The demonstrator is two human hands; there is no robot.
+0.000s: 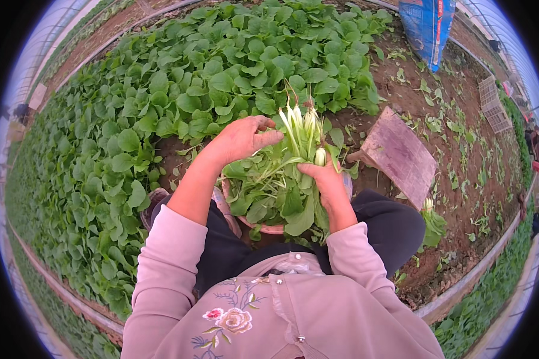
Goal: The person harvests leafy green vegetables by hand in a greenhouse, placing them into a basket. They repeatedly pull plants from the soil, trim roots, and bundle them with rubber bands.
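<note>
A bunch of leafy greens (301,130) with pale stems and thin roots points away from me, roots uppermost. My right hand (330,181) is closed around its lower stems, thumb across the front. To the left of the stems hovers my left hand (247,138), thumb and fingers apart with nothing seen between them; whether its fingertips touch the stems is hard to tell. Below both hands, between my legs, a pink basin (271,229) holds a heap of loose greens (256,193). The hanging leaves cover part of its rim.
Dense growing greens (197,80) fill the bed ahead and left. At right stands a tilted wooden board (399,157), with another bunch of greens (433,226) beside it. Leaf scraps litter the soil (458,179). Farther off are a blue sack (429,31) and a plastic crate (494,105).
</note>
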